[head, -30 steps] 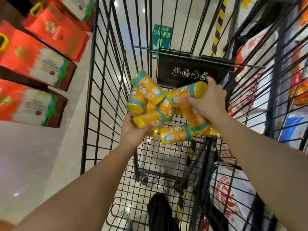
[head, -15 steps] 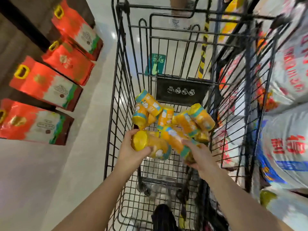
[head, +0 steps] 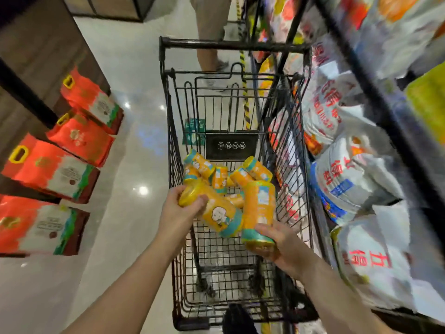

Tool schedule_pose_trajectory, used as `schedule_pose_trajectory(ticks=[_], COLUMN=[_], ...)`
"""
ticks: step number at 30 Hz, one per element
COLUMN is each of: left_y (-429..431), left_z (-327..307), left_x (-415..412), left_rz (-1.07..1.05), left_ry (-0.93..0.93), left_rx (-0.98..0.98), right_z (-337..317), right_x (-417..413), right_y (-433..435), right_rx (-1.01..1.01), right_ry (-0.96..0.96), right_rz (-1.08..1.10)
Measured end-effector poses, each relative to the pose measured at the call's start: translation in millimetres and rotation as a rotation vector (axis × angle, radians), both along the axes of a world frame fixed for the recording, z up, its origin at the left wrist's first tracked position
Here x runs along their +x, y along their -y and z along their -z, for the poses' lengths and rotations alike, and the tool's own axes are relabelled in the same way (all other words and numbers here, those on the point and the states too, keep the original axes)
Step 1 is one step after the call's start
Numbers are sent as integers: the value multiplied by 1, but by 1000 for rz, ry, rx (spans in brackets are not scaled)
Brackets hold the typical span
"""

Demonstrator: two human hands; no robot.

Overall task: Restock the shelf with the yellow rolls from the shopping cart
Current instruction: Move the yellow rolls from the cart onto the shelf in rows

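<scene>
Black wire shopping cart [head: 173, 145]: stands in the aisle beside a shelf of white sacks [head: 346, 169].
Left hand [head: 179, 213]: closed around one yellow roll with a teal band [head: 212, 208], held tilted above the cart's basket.
Right hand [head: 283, 247]: grips the bottom of a second, upright yellow roll [head: 258, 208].
Remaining yellow rolls [head: 219, 174]: piled at the cart's far end.

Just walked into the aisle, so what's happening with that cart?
A person is unloading a black wire shopping cart. The left hand grips one yellow cylindrical roll with a teal band, the right hand holds another upright. More yellow rolls lie in the cart basket. None has reached a shelf yet.
</scene>
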State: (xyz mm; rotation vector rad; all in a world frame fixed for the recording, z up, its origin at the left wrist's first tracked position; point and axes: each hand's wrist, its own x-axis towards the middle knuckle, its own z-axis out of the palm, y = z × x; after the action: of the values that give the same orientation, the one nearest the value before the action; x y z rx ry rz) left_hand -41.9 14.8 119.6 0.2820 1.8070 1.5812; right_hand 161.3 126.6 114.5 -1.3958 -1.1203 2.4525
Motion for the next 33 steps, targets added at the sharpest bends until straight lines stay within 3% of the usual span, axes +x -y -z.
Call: schedule_pose_trajectory(ticks=[10,19,25,33], left_y=[61,75,70,72], left_z=[-92,-183,-236,-288], left_x=[37,99,149,244], left_rz=[130,429,658,922], left_ry=[65,141,192,228], left_rx=[217,316,421,508], right_z=[-94,-178,-222,-281], right_x=[47,108,158,244], right_y=[112,169,193,239], right_rx=[263,606,636,856], right_ry=[-117,-65,-188,-106], right_rz=[231,423,664,810])
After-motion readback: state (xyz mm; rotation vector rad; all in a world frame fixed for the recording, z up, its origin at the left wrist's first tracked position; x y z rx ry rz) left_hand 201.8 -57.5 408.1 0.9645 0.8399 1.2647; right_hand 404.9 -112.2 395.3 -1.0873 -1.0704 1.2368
